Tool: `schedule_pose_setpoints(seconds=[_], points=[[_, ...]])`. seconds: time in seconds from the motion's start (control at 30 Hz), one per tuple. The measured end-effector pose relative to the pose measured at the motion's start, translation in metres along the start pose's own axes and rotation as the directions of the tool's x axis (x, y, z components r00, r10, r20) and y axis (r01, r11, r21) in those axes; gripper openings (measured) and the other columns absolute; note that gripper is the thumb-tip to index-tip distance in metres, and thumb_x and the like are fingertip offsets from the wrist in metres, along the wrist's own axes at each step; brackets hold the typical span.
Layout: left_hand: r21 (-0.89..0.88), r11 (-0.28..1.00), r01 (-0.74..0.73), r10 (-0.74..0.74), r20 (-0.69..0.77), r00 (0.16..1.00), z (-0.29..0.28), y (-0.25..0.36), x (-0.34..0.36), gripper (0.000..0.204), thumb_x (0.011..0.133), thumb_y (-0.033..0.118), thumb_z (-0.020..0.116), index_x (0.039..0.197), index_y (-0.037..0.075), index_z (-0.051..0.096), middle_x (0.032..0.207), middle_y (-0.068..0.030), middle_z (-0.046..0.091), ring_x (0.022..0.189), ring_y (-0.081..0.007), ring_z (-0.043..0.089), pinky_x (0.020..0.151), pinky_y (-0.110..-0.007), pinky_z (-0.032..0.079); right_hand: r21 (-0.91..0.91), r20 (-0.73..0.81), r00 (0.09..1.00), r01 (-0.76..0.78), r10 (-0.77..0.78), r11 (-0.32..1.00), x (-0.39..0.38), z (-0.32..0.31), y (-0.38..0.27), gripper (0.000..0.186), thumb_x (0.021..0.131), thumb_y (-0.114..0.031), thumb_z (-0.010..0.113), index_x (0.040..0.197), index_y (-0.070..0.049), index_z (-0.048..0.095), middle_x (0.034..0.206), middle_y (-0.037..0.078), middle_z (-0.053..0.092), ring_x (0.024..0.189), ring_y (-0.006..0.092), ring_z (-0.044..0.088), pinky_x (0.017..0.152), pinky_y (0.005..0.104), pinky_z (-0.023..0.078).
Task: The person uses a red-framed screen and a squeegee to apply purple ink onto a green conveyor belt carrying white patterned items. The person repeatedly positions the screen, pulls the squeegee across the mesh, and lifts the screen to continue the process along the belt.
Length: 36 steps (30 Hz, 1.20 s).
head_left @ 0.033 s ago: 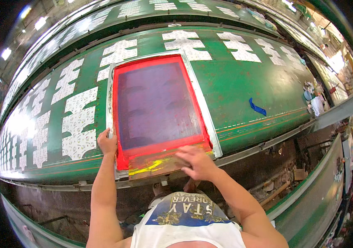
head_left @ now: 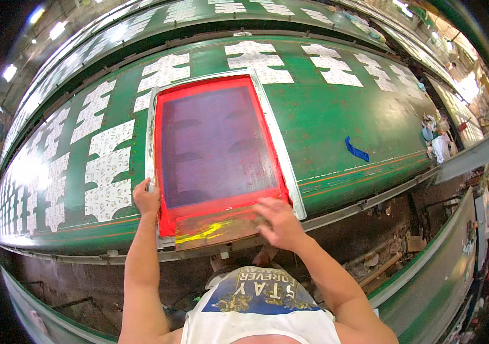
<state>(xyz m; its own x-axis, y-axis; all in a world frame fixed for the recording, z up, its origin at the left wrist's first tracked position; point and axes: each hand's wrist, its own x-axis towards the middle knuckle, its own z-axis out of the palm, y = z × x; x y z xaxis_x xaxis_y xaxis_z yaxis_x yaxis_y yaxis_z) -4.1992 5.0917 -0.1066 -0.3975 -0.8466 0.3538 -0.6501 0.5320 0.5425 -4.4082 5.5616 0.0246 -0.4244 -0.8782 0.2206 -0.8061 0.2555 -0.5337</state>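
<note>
A screen printing frame (head_left: 279, 144) with pale edges, a red border and a purple-grey mesh (head_left: 215, 143) lies on the long green table. My left hand (head_left: 146, 196) is closed round its left edge near the front corner. Across the frame's near end lies a brown board (head_left: 230, 231) smeared with yellow paint. Over that board's right part is my right hand (head_left: 281, 223), its fingers bent and blurred by motion; whether they grip anything is unclear. Dark curved shapes show dimly through the mesh. White printed cut fabric pieces (head_left: 108, 172) lie left of the frame.
More fabric pieces (head_left: 256, 60) lie in rows along the green table (head_left: 336, 126). A blue strip (head_left: 357, 150) rests to the right, and a crumpled cloth heap (head_left: 439, 143) at the right end. Another table edge (head_left: 427, 286) runs behind me.
My right hand has shifted slightly to the right, its fingers more bent than before. My left hand and the frame look almost unmoved.
</note>
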Motion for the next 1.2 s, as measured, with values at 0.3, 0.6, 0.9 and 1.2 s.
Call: schedule_pose_setpoints(seconds=[0.3,0.6,0.9,1.2], points=[[0.009,0.999,-0.049,0.049,0.008,0.999,0.005,0.002,0.013,0.043,0.077,0.012,0.086,0.120,0.010,0.084,0.113,-0.0126,0.081,0.111,-0.0348,0.074,0.104,-0.046,0.057,0.295,0.120,0.697,-0.705,0.707,0.645,-0.034,-0.013,0.128,0.059,0.101,-0.029,0.078,0.151,0.001,0.064,0.140,0.028,0.067,0.133,0.0444,0.064,0.117,0.0488,0.050],[-0.094,0.996,-0.010,0.011,0.013,1.000,0.002,0.002,0.009,0.046,0.077,0.011,0.088,0.123,0.011,0.084,0.113,-0.0132,0.080,0.108,-0.0337,0.074,0.101,-0.045,0.058,0.414,0.007,0.638,-0.702,0.770,0.579,-0.024,-0.006,0.122,0.045,0.102,-0.023,0.077,0.138,0.003,0.075,0.127,0.026,0.076,0.121,0.0374,0.073,0.106,0.0448,0.056],[-0.281,0.956,0.081,-0.054,0.104,0.993,-0.008,-0.013,0.025,0.033,0.084,0.018,0.090,0.112,0.003,0.081,0.106,-0.0055,0.077,0.099,-0.0195,0.070,0.086,-0.036,0.053,0.650,-0.013,0.652,-0.570,0.758,0.502,-0.011,-0.064,0.087,0.037,0.105,-0.011,0.067,0.138,0.004,0.074,0.121,0.016,0.084,0.105,0.0171,0.076,0.095,0.0344,0.059],[-0.526,0.845,0.098,0.095,0.327,0.940,0.016,0.084,0.067,0.024,0.078,-0.005,0.080,0.097,0.006,0.070,0.092,0.0051,0.064,0.081,-0.0075,0.053,0.074,-0.027,0.042,0.621,-0.298,0.540,-0.516,0.787,0.590,-0.059,-0.133,0.085,0.029,0.107,-0.014,0.064,0.123,0.003,0.082,0.103,0.014,0.085,0.093,0.0138,0.076,0.082,0.0333,0.059]])
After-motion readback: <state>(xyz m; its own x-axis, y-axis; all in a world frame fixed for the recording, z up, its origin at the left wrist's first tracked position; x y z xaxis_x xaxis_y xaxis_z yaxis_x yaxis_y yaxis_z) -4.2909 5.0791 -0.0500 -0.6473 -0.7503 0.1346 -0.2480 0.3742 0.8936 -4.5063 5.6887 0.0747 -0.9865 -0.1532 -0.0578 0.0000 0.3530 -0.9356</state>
